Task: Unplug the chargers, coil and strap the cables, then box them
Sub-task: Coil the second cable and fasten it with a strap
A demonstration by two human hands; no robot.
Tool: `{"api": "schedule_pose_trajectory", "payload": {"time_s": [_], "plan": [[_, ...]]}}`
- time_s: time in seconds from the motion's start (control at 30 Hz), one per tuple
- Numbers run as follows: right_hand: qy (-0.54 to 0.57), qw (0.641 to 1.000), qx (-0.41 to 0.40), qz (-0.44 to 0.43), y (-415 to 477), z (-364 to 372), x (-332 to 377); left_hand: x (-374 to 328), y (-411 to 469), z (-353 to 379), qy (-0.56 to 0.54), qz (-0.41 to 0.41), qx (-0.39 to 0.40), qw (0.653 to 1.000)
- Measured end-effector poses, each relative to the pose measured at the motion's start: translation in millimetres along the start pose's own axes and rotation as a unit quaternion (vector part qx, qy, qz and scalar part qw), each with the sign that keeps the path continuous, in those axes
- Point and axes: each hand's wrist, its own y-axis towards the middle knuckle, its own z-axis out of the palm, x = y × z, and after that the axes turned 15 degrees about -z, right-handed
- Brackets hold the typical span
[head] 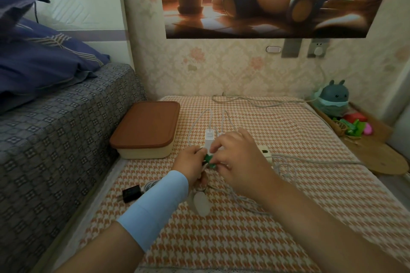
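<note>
Over the houndstooth-covered bench, the left hand grips a coiled white cable while the right hand pinches a green strap around it. The lidded box waits close by at left, shut, presumably for packing.

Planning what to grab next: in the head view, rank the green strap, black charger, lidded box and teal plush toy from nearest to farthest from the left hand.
1. Green strap: at the left hand, pinched between both hands.
2. Black charger: on the cloth, beside the left wrist.
3. Lidded box: farther back, by the bed.
4. Teal plush toy: far right corner.
</note>
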Motion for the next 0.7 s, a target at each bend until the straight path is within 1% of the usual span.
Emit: {"api": "schedule_pose_trajectory", "payload": {"time_s": [0.07, 0.13, 0.2, 0.33, 0.43, 0.5, 0.6, 0.63, 0.7], "plan": [[-0.012, 0.998, -0.026, -0.057, 1.1, 3.5, 0.6, 0.7, 2.1, -4.1, -0.02, -0.001, -0.013, 1.0], [-0.045, 0.994, -0.056, -0.079, 5.0, 1.2, 0.4, -1.7, 1.6, -9.3, -0.064, -0.008, -0.013, 0.998], [-0.091, 0.99, -0.066, -0.082, 10.7, -1.7, 2.4, -5.6, -0.7, -14.6, -0.101, -0.003, -0.022, 0.995], [-0.16, 0.983, -0.043, -0.084, 17.2, 8.2, 15.0, -7.4, -3.7, -21.5, -0.11, 0.067, -0.102, 0.986], [-0.196, 0.977, -0.053, -0.069, 17.3, 13.6, 22.5, -7.7, -8.3, -23.4, -0.131, 0.095, -0.125, 0.979], [-0.217, 0.971, -0.074, -0.067, 16.1, 12.5, 23.1, -9.3, -12.3, -24.5, -0.158, 0.085, -0.107, 0.978], [-0.237, 0.966, -0.077, -0.071, 15.4, 5.8, 20.1, -11.8, -18.6, -28.2, -0.205, 0.039, -0.032, 0.977], [-0.237, 0.966, -0.072, -0.069, 15.1, 3.8, 19.4, -12.4, -21.3, -29.2, -0.209, 0.037, -0.017, 0.977], [-0.221, 0.973, -0.048, -0.047, 15.2, -0.2, 20.5, -14.5, -26.7, -29.8, -0.207, 0.064, -0.021, 0.976]]}}
